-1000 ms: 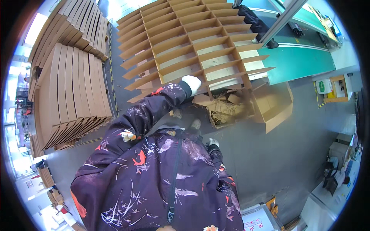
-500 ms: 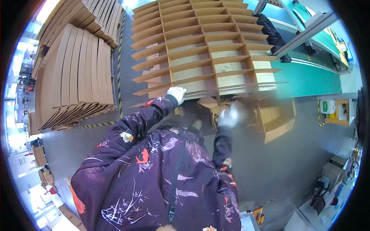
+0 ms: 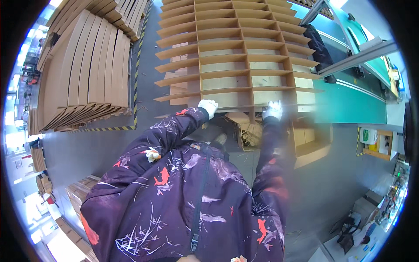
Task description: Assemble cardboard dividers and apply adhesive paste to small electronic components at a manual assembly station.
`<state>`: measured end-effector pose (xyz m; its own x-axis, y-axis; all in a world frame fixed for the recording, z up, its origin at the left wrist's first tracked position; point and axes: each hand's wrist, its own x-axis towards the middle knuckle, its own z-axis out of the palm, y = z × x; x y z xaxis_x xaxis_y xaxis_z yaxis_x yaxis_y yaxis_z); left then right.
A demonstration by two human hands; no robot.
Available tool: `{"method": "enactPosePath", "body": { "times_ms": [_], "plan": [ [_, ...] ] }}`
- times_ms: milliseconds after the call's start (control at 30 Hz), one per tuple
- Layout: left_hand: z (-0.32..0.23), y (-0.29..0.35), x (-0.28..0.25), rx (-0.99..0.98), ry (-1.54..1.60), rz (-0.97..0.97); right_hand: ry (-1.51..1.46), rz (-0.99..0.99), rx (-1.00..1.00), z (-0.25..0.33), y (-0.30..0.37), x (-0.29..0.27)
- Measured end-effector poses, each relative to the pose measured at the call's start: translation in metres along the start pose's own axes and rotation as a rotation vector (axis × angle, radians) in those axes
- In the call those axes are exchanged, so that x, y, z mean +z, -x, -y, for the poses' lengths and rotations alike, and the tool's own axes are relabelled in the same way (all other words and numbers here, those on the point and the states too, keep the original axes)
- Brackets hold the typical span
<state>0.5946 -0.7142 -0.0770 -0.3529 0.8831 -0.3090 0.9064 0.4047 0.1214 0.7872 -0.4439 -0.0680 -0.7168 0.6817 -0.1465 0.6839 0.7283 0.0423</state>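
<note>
A large grid of interlocked cardboard dividers (image 3: 224, 65) spreads in front of me, its long slats crossed by several lengthwise strips. My left hand (image 3: 208, 108), in a white glove, is closed over the nearest slat, left of the middle. Farther right, my white-gloved right hand (image 3: 273, 110) reaches the same slat's edge with its fingers stretched and slightly apart. Pale boards show through the grid's cells. Below the near edge, between my hands, sits a torn cardboard box (image 3: 251, 133) with shredded-looking scraps inside.
Stacked folded cardboard (image 3: 83, 65) stands at the left, beside yellow-black floor tape (image 3: 136, 83). An open cardboard box (image 3: 312, 144) is right of my right hand. A green-topped table (image 3: 353, 102) with a metal post (image 3: 360, 56) and a black bundle (image 3: 316, 48) lies at the right.
My right hand has moved forward and right from below the grid to its near slat. My left hand stays on that slat. The view has shifted slightly.
</note>
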Motion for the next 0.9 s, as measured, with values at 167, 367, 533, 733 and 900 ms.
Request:
{"method": "enactPosePath", "body": {
  "times_ms": [167,367,533,733,900],
  "plan": [
    [-0.005,0.004,-0.026,0.020,-0.001,0.046,0.018,-0.031,-0.017,-0.008,-0.022,0.022],
    [0.052,0.182,-0.009,-0.379,0.251,-0.510,-0.268,-0.330,-0.199,0.000,-0.045,0.051],
    [0.081,0.293,0.168,-1.451,0.683,-0.072,0.053,-0.138,-0.079,-0.130,-0.052,0.110],
    [0.018,0.407,0.366,-1.516,0.918,0.364,0.051,-0.038,0.031,-0.070,-0.069,0.098],
    [0.073,0.409,0.365,-1.573,1.087,0.253,-0.039,-0.390,-0.010,0.072,-0.091,0.037]
  ]
}}
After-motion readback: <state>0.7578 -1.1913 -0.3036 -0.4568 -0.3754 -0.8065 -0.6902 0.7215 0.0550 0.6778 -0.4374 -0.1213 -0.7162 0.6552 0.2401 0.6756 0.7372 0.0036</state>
